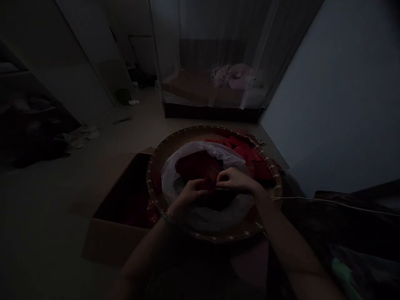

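Both hands are over a white plastic bag, its mouth spread wide, inside a round woven bamboo tray. Between thumb and fingers, my left hand grips a small dark red piece; the dim light hides whether it is cloth or paper. My right hand is closed in a pinch at the right edge of that piece, and what lies between its fingertips is too small to make out. A thin white cord runs from the right toward the hands. Red material fills the bag's far part.
Flat red pieces lie in the tray's far right. An open cardboard box with red contents stands at the left. Beyond is a netted bed with a pink pillow. A pale wall bounds the right side.
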`<state>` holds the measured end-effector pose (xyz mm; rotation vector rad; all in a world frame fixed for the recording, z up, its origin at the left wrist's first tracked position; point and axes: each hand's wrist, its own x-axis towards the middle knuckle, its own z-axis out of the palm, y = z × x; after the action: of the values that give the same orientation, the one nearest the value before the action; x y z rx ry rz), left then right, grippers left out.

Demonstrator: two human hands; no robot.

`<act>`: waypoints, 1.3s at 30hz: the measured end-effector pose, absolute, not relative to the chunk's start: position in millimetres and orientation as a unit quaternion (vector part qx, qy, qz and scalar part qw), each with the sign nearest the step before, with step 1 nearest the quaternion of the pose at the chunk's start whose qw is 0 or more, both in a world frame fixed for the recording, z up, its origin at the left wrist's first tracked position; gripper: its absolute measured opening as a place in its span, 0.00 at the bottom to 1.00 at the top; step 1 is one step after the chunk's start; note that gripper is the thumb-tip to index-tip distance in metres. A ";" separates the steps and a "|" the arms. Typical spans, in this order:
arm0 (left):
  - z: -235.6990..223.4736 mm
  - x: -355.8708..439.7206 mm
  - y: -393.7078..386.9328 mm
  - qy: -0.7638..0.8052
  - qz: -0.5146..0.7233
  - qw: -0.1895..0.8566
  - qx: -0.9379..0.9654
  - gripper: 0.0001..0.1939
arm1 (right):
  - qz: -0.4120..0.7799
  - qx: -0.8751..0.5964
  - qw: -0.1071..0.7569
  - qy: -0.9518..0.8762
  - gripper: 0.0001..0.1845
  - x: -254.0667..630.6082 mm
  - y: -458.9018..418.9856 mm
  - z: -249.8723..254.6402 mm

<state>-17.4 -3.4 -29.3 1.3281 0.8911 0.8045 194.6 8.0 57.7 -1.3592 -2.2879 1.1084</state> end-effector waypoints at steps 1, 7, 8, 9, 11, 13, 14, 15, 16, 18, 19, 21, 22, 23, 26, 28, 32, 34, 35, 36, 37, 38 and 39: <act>-29.9 -17.4 -2.7 0.389 0.352 0.624 0.580 0.20 | 0.396 -0.473 0.139 -0.774 0.13 199.1 8.3 58.3; -30.2 -18.9 3.6 0.434 0.406 0.575 0.562 0.23 | 0.387 -0.471 0.174 -0.773 0.17 213.4 6.9 49.8; -28.7 -19.2 3.6 0.432 0.409 0.581 0.556 0.23 | 0.372 -0.469 0.189 -0.779 0.21 208.7 6.5 45.4; -27.0 -19.6 3.2 0.426 0.406 0.593 0.550 0.24 | 0.351 -0.479 0.220 -0.774 0.28 201.6 6.4 40.3; -23.8 -20.3 1.9 0.415 0.385 0.620 0.543 0.23 | 0.330 -0.511 0.273 -0.745 0.31 182.2 7.4 29.3; -22.3 -21.0 0.8 0.415 0.355 0.632 0.549 0.23 | 0.317 -0.526 0.288 -0.735 0.26 161.7 10.1 19.3; -22.4 -21.4 0.5 0.416 0.344 0.633 0.555 0.23 | 0.314 -0.538 0.291 -0.726 0.20 153.1 12.0 15.3; -23.1 -21.8 0.6 0.415 0.338 0.634 0.559 0.23 | 0.311 -0.544 0.293 -0.722 0.15 146.5 14.1 12.0; -24.2 -22.1 0.7 0.411 0.337 0.635 0.561 0.24 | 0.311 -0.544 0.296 -0.721 0.13 142.3 16.2 9.4; -26.7 -22.4 1.0 0.400 0.338 0.639 0.564 0.26 | 0.314 -0.532 0.315 -0.720 0.13 140.5 20.4 6.1; -27.9 -22.4 1.0 0.396 0.335 0.642 0.565 0.26 | 0.317 -0.522 0.330 -0.719 0.13 142.5 22.2 5.1; -29.5 -22.0 0.4 0.391 0.316 0.650 0.570 0.27 | 0.319 -0.512 0.366 -0.708 0.14 149.8 25.4 3.9; -30.1 -21.5 0.1 0.391 0.305 0.654 0.571 0.26 | 0.319 -0.512 0.380 -0.701 0.15 154.2 26.7 3.7; -30.8 -21.0 -0.3 0.392 0.297 0.658 0.570 0.26 | 0.318 -0.513 0.388 -0.696 0.15 158.4 27.9 3.9; -34.1 -19.4 -0.2 0.403 0.287 0.660 0.566 0.25 | 0.314 -0.521 0.363 -0.706 0.15 165.9 30.1 6.2; -37.3 -18.7 0.7 0.404 0.285 0.653 0.573 0.25 | 0.298 -0.536 0.321 -0.722 0.16 164.9 30.4 9.0; -42.1 -18.8 2.9 0.401 0.280 0.624 0.609 0.25 | 0.209 -0.573 0.260 -0.748 0.21 154.2 29.5 12.1; -42.4 -19.1 3.7 0.399 0.279 0.617 0.618 0.26 | 0.181 -0.568 0.265 -0.758 0.23 151.2 29.6 10.5; -42.0 -19.3 3.9 0.398 0.277 0.617 0.620 0.27 | 0.176 -0.563 0.276 -0.759 0.24 151.2 29.8 9.1; -41.2 -19.4 4.1 0.397 0.274 0.618 0.621 0.27 | 0.177 -0.559 0.289 -0.757 0.25 152.0 30.0 7.4; -40.1 -19.5 4.0 0.395 0.273 0.619 0.621 0.27 | 0.182 -0.555 0.303 -0.753 0.26 153.3 30.1 5.6; -38.6 -19.5 3.7 0.393 0.273 0.622 0.620 0.26 | 0.191 -0.551 0.317 -0.748 0.26 154.7 30.1 3.9; -36.7 -19.5 3.1 0.390 0.274 0.628 0.615 0.26 | 0.203 -0.548 0.330 -0.742 0.27 155.8 30.0 2.4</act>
<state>-19.5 3.1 -36.7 1.4092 0.8938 0.6271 155.8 30.0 2.4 -1.4325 -1.9402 0.5300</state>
